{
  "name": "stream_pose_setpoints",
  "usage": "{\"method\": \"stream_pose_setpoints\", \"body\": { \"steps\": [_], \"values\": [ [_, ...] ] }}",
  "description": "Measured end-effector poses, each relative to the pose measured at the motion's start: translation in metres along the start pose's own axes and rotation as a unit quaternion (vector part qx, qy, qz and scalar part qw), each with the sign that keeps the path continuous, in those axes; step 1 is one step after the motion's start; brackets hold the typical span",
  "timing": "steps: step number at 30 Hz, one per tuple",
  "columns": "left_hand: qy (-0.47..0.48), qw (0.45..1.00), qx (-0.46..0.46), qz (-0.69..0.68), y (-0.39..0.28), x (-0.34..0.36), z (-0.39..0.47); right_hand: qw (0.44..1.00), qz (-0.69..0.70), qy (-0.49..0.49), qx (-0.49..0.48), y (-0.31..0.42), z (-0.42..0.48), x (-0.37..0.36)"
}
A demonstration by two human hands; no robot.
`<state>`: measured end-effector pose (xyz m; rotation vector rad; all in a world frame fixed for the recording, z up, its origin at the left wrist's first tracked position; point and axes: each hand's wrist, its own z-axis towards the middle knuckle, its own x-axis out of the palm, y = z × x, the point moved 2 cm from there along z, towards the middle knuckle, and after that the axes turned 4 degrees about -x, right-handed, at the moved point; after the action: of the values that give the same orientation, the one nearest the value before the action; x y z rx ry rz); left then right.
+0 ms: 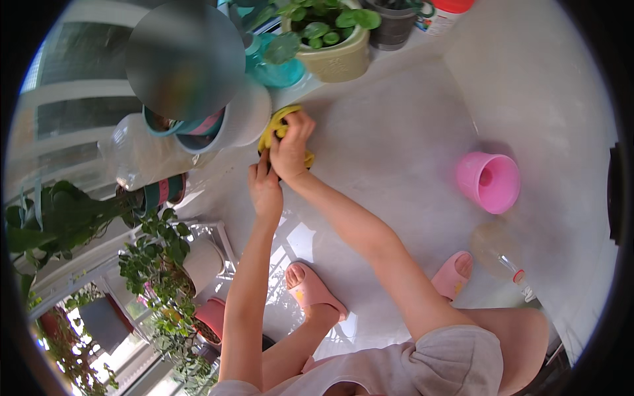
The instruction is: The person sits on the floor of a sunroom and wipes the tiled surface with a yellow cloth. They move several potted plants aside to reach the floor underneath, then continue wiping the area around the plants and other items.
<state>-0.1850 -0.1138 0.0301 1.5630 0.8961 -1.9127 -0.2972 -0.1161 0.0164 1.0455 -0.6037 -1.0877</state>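
Both hands meet over a crumpled yellow and black cloth-like bundle (271,136), which could be a glove; its exact kind is unclear. My right hand (293,148) curls over the top and grips it. My left hand (265,188) is just below, its fingertips at the dark lower part, which the hands partly hide. Beside the bundle is a large white pot (247,114), tipped on its side with a teal pot (200,126) at its mouth. Under the arms lies a pale glossy floor (366,148).
A beige planter (334,62) with round leaves stands beyond the hands, next to a teal bottle (277,69) and a dark grey pot (391,24). To the right are a pink pot (488,180) and a clear plastic bottle (495,250). Potted plants (153,247) crowd the left.
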Motion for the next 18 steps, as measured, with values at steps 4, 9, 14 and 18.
{"method": "stream_pose_setpoints", "body": {
  "steps": [4, 9, 14, 18],
  "values": [
    [0.022, 0.99, -0.138, -0.024, 0.02, -0.023, -0.048, 0.968, 0.036, 0.239, -0.065, 0.004, -0.042, 0.031],
    [-0.002, 0.978, -0.158, -0.134, -0.026, -0.05, -0.079, 0.946, 0.082, 0.313, -0.041, 0.023, -0.025, 0.015],
    [0.056, 0.953, -0.047, -0.295, -0.143, -0.08, -0.08, 0.967, -0.034, 0.25, -0.027, 0.028, 0.062, -0.135],
    [0.161, 0.923, 0.033, -0.347, -0.236, -0.058, -0.11, 0.964, -0.167, 0.202, -0.048, -0.001, 0.093, -0.255]
  ]
}}
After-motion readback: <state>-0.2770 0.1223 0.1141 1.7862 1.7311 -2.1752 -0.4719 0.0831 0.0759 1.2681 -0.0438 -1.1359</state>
